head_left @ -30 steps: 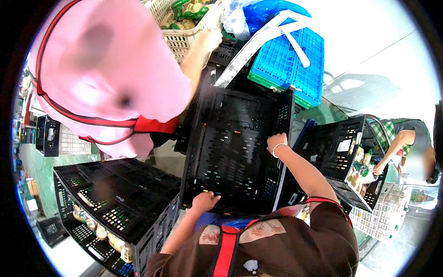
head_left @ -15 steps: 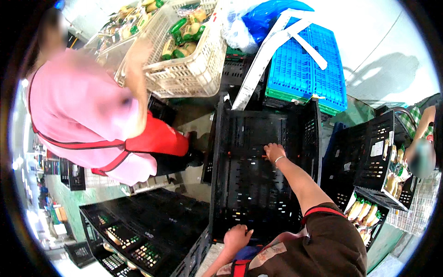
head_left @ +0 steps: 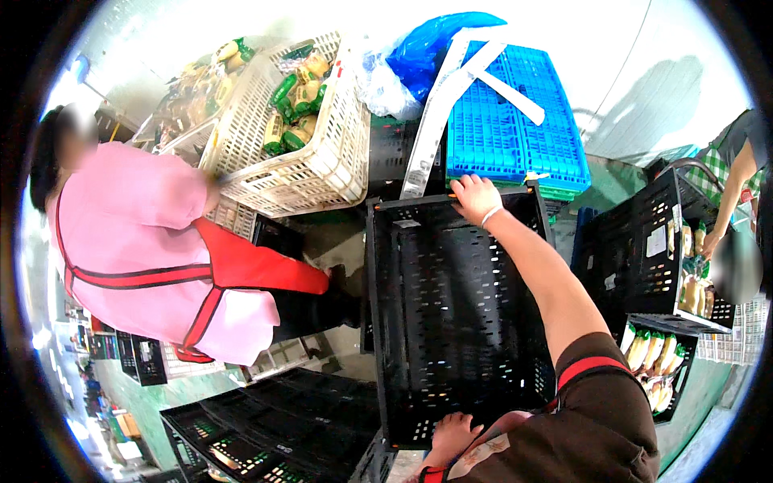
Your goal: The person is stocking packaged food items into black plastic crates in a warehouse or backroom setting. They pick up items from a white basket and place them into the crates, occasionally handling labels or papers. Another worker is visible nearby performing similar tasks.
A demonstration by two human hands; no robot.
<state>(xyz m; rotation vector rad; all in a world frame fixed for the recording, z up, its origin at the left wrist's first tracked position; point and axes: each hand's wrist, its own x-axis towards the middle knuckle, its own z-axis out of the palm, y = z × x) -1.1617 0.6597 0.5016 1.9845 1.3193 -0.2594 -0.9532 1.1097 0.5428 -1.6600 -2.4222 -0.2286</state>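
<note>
A black folding crate (head_left: 451, 322) with slotted walls and nothing in it stands right in front of me. My right hand (head_left: 477, 200) is closed over the top edge of its far end wall, a white band round the wrist. At the near end, my left hand (head_left: 456, 435) curls over the rim, its lower part hidden by my sleeve. The side walls of the crate stand up.
Blue folded crates (head_left: 519, 121) under white strips stand beyond. A white basket (head_left: 298, 177) holds green-and-tan packs. At left is a person in pink (head_left: 137, 217); black crates (head_left: 274, 423) lie below. At right, another person's arm (head_left: 737, 193) reaches into a black crate (head_left: 652, 241).
My right hand has moved from inside the crate to its far top edge, and the far end wall now stands up. My left hand has shifted right along the near rim.
</note>
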